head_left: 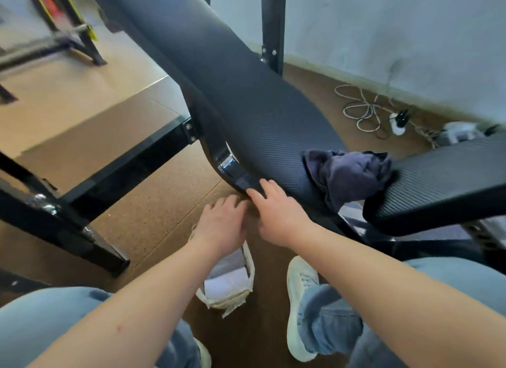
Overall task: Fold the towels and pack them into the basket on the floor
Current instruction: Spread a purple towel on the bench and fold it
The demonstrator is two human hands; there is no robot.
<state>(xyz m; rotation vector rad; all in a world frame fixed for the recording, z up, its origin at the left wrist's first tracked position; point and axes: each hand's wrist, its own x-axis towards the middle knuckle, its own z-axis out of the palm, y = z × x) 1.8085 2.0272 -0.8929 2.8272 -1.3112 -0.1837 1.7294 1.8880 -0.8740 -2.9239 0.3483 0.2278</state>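
Both your hands are empty: your left hand [221,225] hovers loose-fingered over the basket [249,274], and your right hand [276,211] is relaxed at the bench [246,107] edge. Folded towels [227,281] sit in the basket by your feet. One dark towel [353,173] lies crumpled on the bench, to the right of your right hand. The next move is probably to reach across, take it and spread it flat for folding.

Brown floor [153,225], pale wall [383,39], black bench [232,93].
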